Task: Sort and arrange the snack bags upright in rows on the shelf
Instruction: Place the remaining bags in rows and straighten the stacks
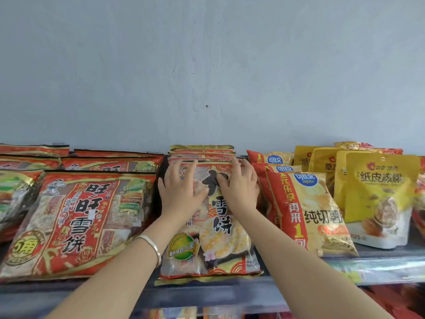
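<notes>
At the front of the shelf (207, 293), the middle row's front rice-cracker bag (213, 238) leans back on the bags behind it. The left hand (181, 192) and right hand (239, 189) lie spread and flat on its upper face, gripping nothing, seemingly pressing it into line. The rows look formed, but the big red cracker bags (76, 222) slump low and the potato-chip bags (308, 215) and yellow walnut bags (377, 192) lean unevenly, so straightening is probably left.

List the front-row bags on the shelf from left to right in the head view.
Green-and-gold bag at the left edge, large red rice cracker bag, dark rice cracker bag under the left hand and right hand, red-and-yellow potato chip bag, yellow walnut bag.
</notes>
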The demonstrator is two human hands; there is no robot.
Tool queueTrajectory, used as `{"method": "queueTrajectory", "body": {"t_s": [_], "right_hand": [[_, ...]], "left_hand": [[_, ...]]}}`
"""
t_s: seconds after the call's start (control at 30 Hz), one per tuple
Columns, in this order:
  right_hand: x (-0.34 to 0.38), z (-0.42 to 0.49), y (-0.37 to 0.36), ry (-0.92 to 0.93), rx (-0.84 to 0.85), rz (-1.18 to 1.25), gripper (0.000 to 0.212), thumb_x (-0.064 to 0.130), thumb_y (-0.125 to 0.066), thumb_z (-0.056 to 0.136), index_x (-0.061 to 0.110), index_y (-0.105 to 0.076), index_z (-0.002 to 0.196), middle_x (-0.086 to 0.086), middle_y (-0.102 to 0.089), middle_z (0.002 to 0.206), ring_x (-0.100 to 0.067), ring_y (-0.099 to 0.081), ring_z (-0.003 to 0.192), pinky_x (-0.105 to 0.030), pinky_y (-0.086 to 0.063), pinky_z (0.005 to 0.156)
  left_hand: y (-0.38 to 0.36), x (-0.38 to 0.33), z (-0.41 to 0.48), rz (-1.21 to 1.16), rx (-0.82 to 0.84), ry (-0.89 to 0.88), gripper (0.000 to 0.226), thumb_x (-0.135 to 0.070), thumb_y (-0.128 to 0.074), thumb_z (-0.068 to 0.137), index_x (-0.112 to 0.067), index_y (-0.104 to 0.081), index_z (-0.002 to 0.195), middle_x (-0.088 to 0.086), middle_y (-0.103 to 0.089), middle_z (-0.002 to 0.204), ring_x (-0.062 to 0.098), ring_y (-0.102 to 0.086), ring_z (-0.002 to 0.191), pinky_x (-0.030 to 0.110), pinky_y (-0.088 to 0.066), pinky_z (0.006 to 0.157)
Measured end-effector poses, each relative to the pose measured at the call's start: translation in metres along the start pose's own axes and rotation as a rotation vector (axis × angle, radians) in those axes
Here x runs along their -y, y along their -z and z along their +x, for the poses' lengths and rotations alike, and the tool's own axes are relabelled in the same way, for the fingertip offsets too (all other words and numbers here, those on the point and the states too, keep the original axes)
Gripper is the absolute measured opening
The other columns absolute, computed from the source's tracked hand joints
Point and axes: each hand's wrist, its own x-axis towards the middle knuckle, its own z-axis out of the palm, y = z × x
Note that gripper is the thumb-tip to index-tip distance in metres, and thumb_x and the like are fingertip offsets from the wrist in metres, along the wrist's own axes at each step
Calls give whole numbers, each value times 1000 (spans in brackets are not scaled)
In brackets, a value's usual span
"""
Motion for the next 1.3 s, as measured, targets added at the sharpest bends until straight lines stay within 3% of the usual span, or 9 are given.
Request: {"method": "queueTrajectory", "body": {"t_s": [0.23, 0.33, 0.43, 0.63, 0.77, 0.9, 1.03, 1.13, 1.3], "right_hand": [[-25, -41, -4, -372, 144, 472, 110, 68, -62, 75, 28, 5, 152, -10, -26, 154, -33, -42, 132, -45, -43, 97], [-39, -47, -8, -589, 258, 762, 108, 64, -70, 70, 23, -13, 152, -8, -42, 145, -31, -46, 129, -46, -40, 106], [-40, -50, -9, -576, 321, 847, 79, 61, -73, 69, 21, -46, 132, -1, -63, 118, -21, -62, 105, -44, -50, 96], [-29, -52, -6, -530, 380, 746, 79, 59, -69, 75, 21, -38, 137, -1, -59, 121, -22, -58, 110, -42, -49, 95], [-24, -44, 5, -441, 310, 507, 97, 56, -66, 80, 21, -11, 152, -9, -33, 149, -30, -42, 131, -45, -43, 102], [-20, -37, 24, -181, 101, 324, 70, 42, -58, 91, 20, -26, 149, -7, -34, 149, -25, -45, 129, -32, -43, 92], [-25, -32, 56, 8, -33, 161, 43, 31, -49, 98, 20, -45, 139, -2, -46, 142, -19, -51, 122, -21, -36, 83], [-45, -34, 84, 75, -168, 38, 36, 26, -47, 99, 17, -53, 133, -4, -53, 133, -23, -51, 119, -25, -41, 86], [-98, -40, 112, -249, -238, -124, 53, 46, -51, 90, 29, -40, 139, -1, -38, 146, -29, -29, 136, -49, -30, 105]], "left_hand": [[-13, -3, -78, 137, 96, 99, 92, -77, -45, 73, -48, 6, 143, 1, 13, 157, 33, 2, 143, 62, -10, 109], [-18, -5, -94, 254, 184, 42, 103, -82, -46, 68, -46, 16, 142, 2, 29, 152, 33, 16, 143, 66, -5, 107], [-18, 0, -98, 243, 223, 45, 105, -84, -45, 67, -49, 24, 138, 0, 35, 150, 33, 21, 142, 68, -7, 106], [-12, 14, -93, 224, 261, 38, 103, -83, -45, 69, -49, 23, 138, 1, 32, 151, 35, 15, 143, 67, -7, 107], [-5, -1, -88, 229, 148, -49, 83, -70, -48, 79, -36, -15, 146, 8, 1, 157, 33, 5, 145, 62, -1, 110], [-2, -33, -73, 46, 71, -212, 56, -40, -57, 88, -24, -39, 139, 10, -19, 155, 31, -7, 145, 47, -5, 115], [-10, -74, -63, -258, 73, -243, 55, -20, -55, 92, -23, -35, 143, 5, -20, 154, 22, -14, 143, 33, -18, 113], [-24, -104, -61, -426, 192, -216, 58, -26, -50, 95, -21, -24, 148, 3, -12, 157, 18, -9, 144, 27, -10, 112], [-56, -150, -67, -732, 524, -16, 94, -48, -64, 82, -22, -5, 151, 4, -17, 155, 21, -23, 141, 48, -25, 114]]}}
